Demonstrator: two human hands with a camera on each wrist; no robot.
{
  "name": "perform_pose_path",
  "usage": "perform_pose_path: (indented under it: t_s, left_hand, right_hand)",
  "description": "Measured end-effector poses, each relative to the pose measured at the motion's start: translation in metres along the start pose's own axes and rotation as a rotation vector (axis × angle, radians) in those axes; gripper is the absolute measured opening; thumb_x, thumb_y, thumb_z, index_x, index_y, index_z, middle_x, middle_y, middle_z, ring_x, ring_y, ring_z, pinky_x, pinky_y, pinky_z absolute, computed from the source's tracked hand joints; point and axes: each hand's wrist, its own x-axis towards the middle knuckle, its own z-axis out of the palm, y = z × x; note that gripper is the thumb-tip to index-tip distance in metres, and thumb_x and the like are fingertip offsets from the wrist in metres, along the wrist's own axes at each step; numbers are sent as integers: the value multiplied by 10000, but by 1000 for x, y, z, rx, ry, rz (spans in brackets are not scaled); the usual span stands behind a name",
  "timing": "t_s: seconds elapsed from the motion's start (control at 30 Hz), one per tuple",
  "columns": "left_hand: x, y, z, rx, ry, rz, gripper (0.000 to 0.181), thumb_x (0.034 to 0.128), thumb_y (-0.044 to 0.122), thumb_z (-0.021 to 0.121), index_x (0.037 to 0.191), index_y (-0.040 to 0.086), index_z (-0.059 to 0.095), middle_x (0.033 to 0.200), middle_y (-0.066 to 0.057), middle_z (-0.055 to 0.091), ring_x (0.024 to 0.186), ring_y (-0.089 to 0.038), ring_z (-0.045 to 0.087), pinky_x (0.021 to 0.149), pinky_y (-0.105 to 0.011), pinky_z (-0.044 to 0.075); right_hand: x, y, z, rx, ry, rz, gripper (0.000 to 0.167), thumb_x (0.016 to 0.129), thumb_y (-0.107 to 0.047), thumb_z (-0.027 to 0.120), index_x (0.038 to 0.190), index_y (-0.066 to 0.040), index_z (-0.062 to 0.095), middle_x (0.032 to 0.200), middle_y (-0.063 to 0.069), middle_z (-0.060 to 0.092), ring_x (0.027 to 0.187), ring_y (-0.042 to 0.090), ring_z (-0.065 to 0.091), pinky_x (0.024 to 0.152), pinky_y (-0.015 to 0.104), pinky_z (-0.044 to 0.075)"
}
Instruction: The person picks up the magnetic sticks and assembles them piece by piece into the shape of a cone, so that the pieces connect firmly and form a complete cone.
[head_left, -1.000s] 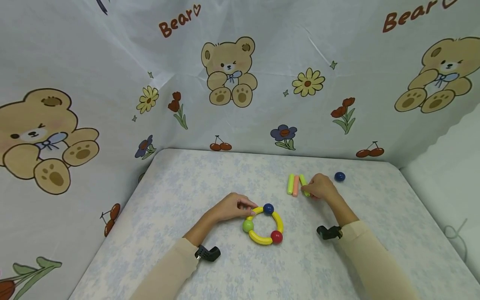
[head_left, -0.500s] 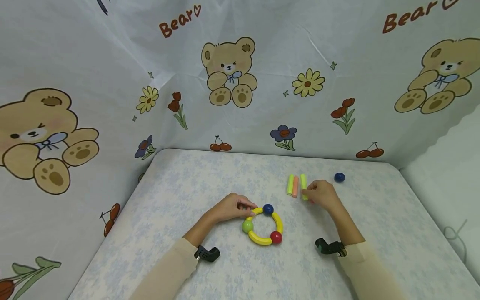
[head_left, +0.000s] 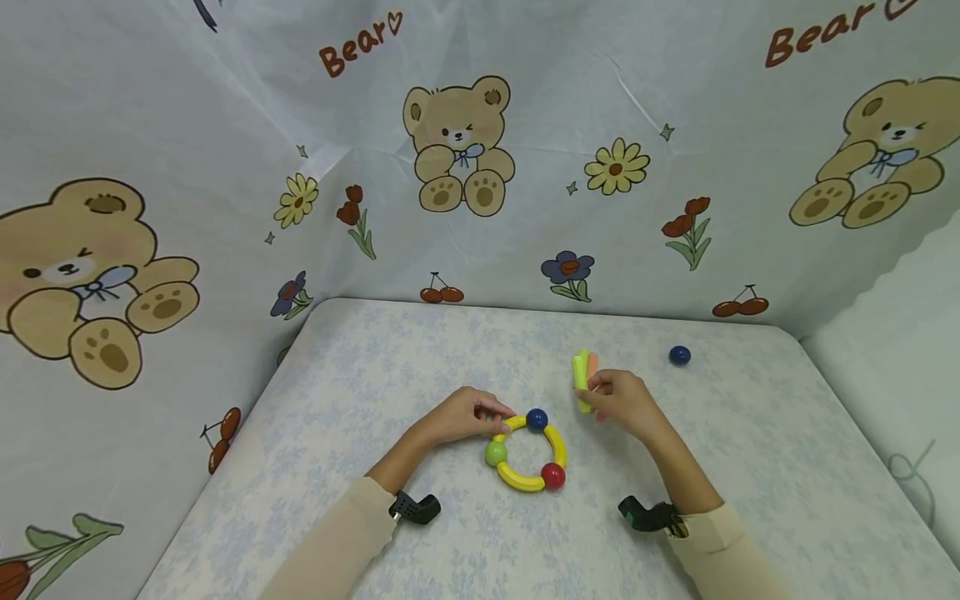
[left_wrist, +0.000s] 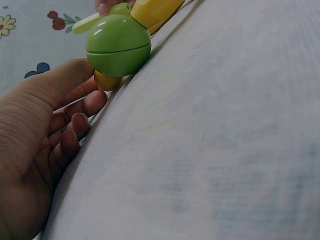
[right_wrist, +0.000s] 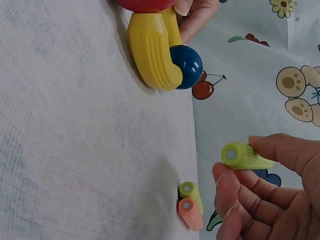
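A ring of yellow curved magnetic rods with a green ball, a blue ball and a red ball lies flat on the table. My left hand pinches its upper-left yellow rod between thumb and fingers, close to the green ball. Between thumb and fingertips my right hand holds a straight yellow-green magnetic rod, lifted off the table. Beyond it, an orange rod and another yellow-green rod lie side by side, partly hidden in the head view.
A separate blue ball sits toward the table's back right. The pale patterned tabletop ends at a hanging cloth printed with bears and flowers. A thin cable hangs at the far right.
My right hand has raised the yellow-green rod and carried it left and nearer, so it now overlaps the lying rods in the head view. My left hand and the ring stay put.
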Motion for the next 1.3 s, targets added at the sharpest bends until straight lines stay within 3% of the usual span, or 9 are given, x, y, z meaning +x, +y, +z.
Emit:
perform_pose_path:
  t_s: [0.23, 0.43, 0.7, 1.1, 1.3]
  left_hand:
    - [-1, 3, 0, -16, 1, 10, 240, 914, 247, 790, 1141, 170, 791, 836, 80, 688, 650, -45, 502, 594, -206, 427]
    - [-1, 3, 1, -3, -1, 18, 247, 914, 273, 790, 1142, 178, 792, 831, 90, 683, 658, -35, 510, 599, -204, 434]
    - [-2, 4, 0, -12, 2, 21, 251, 910, 256, 794, 1138, 151, 794, 826, 81, 686, 651, -51, 516, 591, -208, 437]
    - [-1, 4, -1, -17, 3, 16, 246, 911, 260, 793, 1137, 161, 795, 833, 89, 690, 648, -39, 514, 588, -210, 436]
    - [0, 5, -1, -15, 1, 9, 256, 911, 270, 793, 1144, 166, 793, 839, 92, 694, 645, -37, 512, 587, -211, 435]
  right_hand:
    - [0, 1, 8, 109, -21, -39, 288, 955, -230, 736, 1059, 27, 656, 859, 89, 684, 674, 257, 659, 590, 315, 534]
    - [0, 1, 15, 138, 6, -65, 253, 941, -217, 753, 1040, 7, 688, 858, 82, 655, 671, 248, 636, 572, 295, 531]
    - [0, -3, 21, 168, -25, -104, 262, 920, -227, 779, 1045, -11, 700, 849, 86, 679, 702, 300, 652, 591, 326, 548]
    - [0, -3, 28, 175, -48, -278, 216, 922, -158, 772, 1057, -1, 711, 897, 92, 702, 737, 290, 684, 619, 405, 587]
    - [-1, -4, 32, 160, -59, -337, 210, 922, -152, 771, 1083, -22, 732, 946, 72, 727, 775, 215, 689, 622, 339, 586]
